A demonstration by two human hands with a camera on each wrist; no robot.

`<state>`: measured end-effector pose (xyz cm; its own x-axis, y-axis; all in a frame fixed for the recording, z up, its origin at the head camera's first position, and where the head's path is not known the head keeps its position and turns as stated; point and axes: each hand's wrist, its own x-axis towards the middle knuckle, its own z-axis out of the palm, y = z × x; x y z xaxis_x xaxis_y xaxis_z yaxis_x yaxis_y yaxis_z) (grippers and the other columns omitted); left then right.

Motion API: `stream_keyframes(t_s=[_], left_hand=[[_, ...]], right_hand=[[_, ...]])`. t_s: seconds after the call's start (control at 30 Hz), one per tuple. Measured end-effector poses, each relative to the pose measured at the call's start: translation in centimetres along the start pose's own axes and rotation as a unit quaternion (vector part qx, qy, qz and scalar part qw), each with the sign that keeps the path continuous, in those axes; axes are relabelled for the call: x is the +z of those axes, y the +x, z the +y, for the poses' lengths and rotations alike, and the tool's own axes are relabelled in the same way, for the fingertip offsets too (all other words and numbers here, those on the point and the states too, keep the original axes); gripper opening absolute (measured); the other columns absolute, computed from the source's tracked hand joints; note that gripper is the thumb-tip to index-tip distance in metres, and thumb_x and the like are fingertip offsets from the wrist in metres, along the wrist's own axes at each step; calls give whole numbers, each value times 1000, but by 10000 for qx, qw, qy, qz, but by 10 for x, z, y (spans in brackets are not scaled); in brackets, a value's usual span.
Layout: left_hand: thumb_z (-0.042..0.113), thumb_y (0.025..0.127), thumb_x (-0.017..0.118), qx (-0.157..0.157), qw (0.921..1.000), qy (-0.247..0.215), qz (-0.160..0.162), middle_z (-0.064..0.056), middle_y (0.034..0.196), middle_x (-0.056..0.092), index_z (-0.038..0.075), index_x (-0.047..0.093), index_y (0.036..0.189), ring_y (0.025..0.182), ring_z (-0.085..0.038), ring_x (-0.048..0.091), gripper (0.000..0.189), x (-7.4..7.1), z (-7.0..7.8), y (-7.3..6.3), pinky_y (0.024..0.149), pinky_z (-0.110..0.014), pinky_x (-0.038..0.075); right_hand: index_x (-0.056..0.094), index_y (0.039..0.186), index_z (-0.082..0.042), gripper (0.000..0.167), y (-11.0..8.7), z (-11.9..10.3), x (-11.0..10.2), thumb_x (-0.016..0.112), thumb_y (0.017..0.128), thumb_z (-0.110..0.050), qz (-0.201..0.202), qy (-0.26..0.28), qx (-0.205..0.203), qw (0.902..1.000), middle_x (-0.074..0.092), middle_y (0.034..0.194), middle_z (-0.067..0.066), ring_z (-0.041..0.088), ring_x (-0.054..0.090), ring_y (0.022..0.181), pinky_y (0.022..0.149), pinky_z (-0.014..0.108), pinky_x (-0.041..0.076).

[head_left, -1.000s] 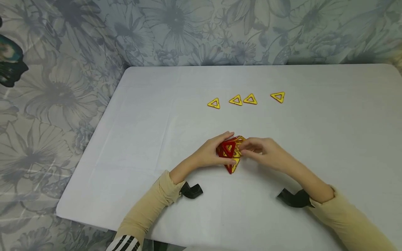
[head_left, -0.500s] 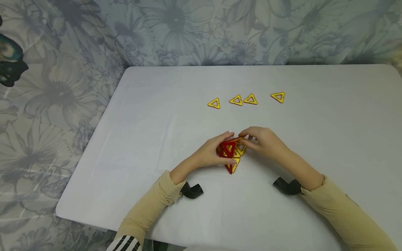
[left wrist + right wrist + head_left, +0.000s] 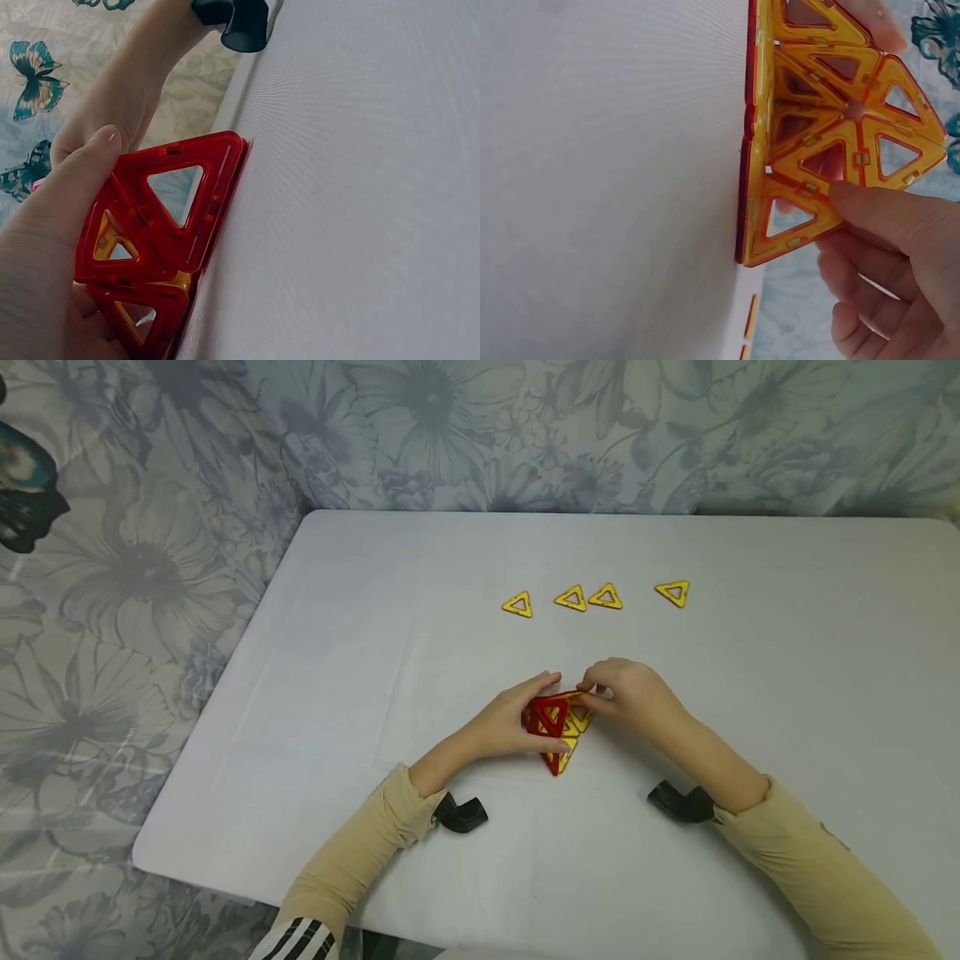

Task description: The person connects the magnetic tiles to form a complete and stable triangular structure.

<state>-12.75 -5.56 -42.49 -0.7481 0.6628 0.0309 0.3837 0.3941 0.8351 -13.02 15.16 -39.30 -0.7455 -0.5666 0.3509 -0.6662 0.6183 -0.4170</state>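
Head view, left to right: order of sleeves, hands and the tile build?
Left sleeve → left hand → red-and-yellow tile build → right hand → right sleeve.

Head: high, wide, facing forward-down, tile structure (image 3: pixel 551 718) 4 o'clock | L wrist: close, rolled, table (image 3: pixel 360 187) 3 o'clock | R wrist: close, rolled, table 9 o'clock | all share tile structure

The right hand (image 3: pixel 926 251) pinches a structure of translucent yellow-orange plastic triangles (image 3: pixel 860 146), hollow-centred and joined edge to edge, its red-rimmed base along a smooth white surface (image 3: pixel 615 180). Above, a left-hand fingertip (image 3: pixel 885 31) shows beside it.
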Motion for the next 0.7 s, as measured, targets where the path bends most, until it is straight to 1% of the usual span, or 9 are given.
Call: stream_keyframes(t_s=[0.2,0.43,0.57,0.7], left_hand=[[28,70,77,-49,10000,33,0,-7,140,33,6,31,139,129,-11,20,86,1,-2,1,100,-28,23],[28,71,76,-19,10000,-28,-31,-6,140,33,5,30,139,129,-9,18,86,1,-1,1,101,-27,22],[27,71,77,28,10000,-35,-19,-6,139,34,5,30,139,129,-9,18,85,1,-2,1,100,-27,23],[26,70,77,54,10000,-12,-15,-6,139,35,4,31,138,129,-9,18,85,1,-2,2,100,-26,23]], right_hand=[[63,68,-5,14,0,1,0,77,67,-2,129,-30,-219,9997,60,66,1,14,54,61,56,29,48],[62,67,-7,16,0,2,0,76,67,0,120,80,-291,9995,60,66,0,13,53,61,55,28,47],[63,72,-5,15,0,4,0,77,67,-1,15,237,-173,9996,61,69,2,15,54,62,56,30,48],[65,82,-2,19,-1,5,-2,77,68,-5,-210,395,124,9989,63,77,3,16,53,65,57,31,48]])
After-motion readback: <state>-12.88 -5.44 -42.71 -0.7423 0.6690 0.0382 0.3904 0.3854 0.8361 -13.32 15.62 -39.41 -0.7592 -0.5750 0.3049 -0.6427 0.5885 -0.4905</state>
